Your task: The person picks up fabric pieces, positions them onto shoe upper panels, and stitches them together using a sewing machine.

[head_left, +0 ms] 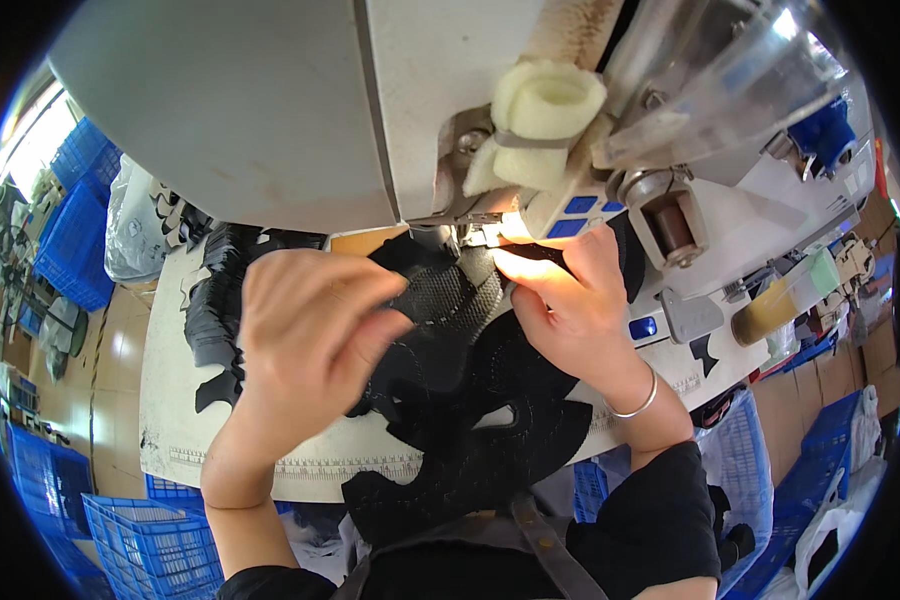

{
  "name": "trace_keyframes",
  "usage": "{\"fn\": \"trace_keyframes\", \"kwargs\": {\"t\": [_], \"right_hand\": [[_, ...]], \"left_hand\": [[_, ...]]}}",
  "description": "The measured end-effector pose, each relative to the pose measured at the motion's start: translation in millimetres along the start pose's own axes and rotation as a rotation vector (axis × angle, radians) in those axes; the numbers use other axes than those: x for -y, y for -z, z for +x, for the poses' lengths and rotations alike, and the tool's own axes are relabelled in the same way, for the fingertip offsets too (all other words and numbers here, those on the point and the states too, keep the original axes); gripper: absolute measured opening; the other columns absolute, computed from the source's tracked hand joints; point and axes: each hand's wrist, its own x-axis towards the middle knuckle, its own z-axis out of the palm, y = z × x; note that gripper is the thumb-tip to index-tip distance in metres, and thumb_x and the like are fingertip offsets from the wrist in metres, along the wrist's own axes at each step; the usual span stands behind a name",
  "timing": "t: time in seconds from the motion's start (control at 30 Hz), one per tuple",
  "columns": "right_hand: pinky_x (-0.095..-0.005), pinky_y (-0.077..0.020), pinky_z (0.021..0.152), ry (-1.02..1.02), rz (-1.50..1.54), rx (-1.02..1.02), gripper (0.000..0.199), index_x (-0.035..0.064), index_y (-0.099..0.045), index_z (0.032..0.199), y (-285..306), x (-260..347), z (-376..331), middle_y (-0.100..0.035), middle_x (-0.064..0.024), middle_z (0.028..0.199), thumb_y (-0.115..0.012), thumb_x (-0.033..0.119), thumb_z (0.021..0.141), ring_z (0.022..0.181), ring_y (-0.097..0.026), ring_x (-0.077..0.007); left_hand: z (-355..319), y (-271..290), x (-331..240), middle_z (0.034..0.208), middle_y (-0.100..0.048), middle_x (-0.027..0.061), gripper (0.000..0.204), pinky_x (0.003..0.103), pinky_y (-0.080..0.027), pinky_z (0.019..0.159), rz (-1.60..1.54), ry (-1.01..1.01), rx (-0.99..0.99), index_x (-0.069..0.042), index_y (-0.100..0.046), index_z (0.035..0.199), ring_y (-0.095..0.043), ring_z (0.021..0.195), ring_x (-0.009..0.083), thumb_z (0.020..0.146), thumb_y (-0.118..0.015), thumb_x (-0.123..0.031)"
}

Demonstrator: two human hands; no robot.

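A cut black fabric piece with a grey mesh patch and stitched lines lies under the head of a sewing machine and trails over the table's front edge toward my lap. My left hand, slightly blurred, hovers over the fabric's left side. Its thumb and forefinger are apart, with nothing visible between them. Close to the lit needle area, my right hand grips the fabric's right side, forefinger stretched toward the presser foot. What lies under its fingertips is partly hidden.
A stack of black cut pieces lies left on the white table, which has a ruler strip along its front. A brown thread bobbin sits right of the machine head. Blue crates stand on the floor at both sides.
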Motion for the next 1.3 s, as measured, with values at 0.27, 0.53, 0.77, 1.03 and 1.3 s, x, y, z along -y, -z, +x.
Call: {"fn": "trace_keyframes", "kwargs": {"t": [0.27, 0.53, 0.77, 1.03, 1.3], "right_hand": [[-0.0353, -0.0499, 0.072, 0.18, -0.127, -0.034, 0.027, 0.0009, -0.068, 0.092, -9, 17, -2, -0.066, -0.0077, 0.094, -0.07, 0.0, 0.066, 0.082, -0.063, -0.0238], [-0.0294, -0.0539, 0.069, 0.336, -0.284, -0.003, 0.019, -0.0012, -0.069, 0.089, -8, 30, 6, -0.065, -0.0089, 0.09, -0.069, 0.006, 0.071, 0.079, -0.066, -0.0198], [-0.0292, -0.0541, 0.067, 0.452, -0.439, -0.011, 0.024, -0.0035, -0.066, 0.08, -18, 36, 8, -0.061, -0.013, 0.089, -0.061, 0.016, 0.067, 0.079, -0.061, -0.0224], [-0.0275, -0.0525, 0.062, 0.507, -0.643, 0.11, 0.025, -0.008, -0.069, 0.084, -26, 54, 9, -0.062, -0.0157, 0.087, -0.06, 0.013, 0.073, 0.076, -0.061, -0.0241], [-0.0284, -0.0508, 0.06, 0.484, -0.702, 0.159, 0.024, -0.007, -0.067, 0.079, -31, 62, 15, -0.061, -0.0149, 0.084, -0.06, 0.014, 0.072, 0.071, -0.058, -0.0244]], "left_hand": [[2, -40, -25, 0.113, -0.061, 0.011, 0.04, 0.049, -0.04, 0.102, 0.186, -0.11, -0.003, 0.001, -0.062, 0.113, -0.059, 0.109, 0.0287, 0.077, -0.071, -0.015], [1, -42, -14, 0.113, -0.064, 0.0074, 0.031, 0.05, -0.039, 0.105, 0.144, -0.079, -0.047, -0.001, -0.064, 0.108, -0.062, 0.11, 0.0246, 0.077, -0.063, -0.001], [8, -43, -3, 0.109, -0.067, 0.0086, 0.027, 0.044, -0.043, 0.097, 0.089, -0.107, -0.101, -0.001, -0.064, 0.102, -0.064, 0.105, 0.0247, 0.074, -0.063, 0.001], [12, -50, 10, 0.103, -0.07, 0.0084, 0.02, 0.038, -0.046, 0.084, 0.026, -0.141, -0.193, -0.002, -0.065, 0.095, -0.066, 0.098, 0.0257, 0.074, -0.065, 0.0], [12, -57, 17, 0.102, -0.07, 0.0085, 0.022, 0.036, -0.047, 0.079, -0.022, -0.155, -0.232, -0.002, -0.067, 0.092, -0.067, 0.095, 0.0253, 0.07, -0.07, -0.004]]}}
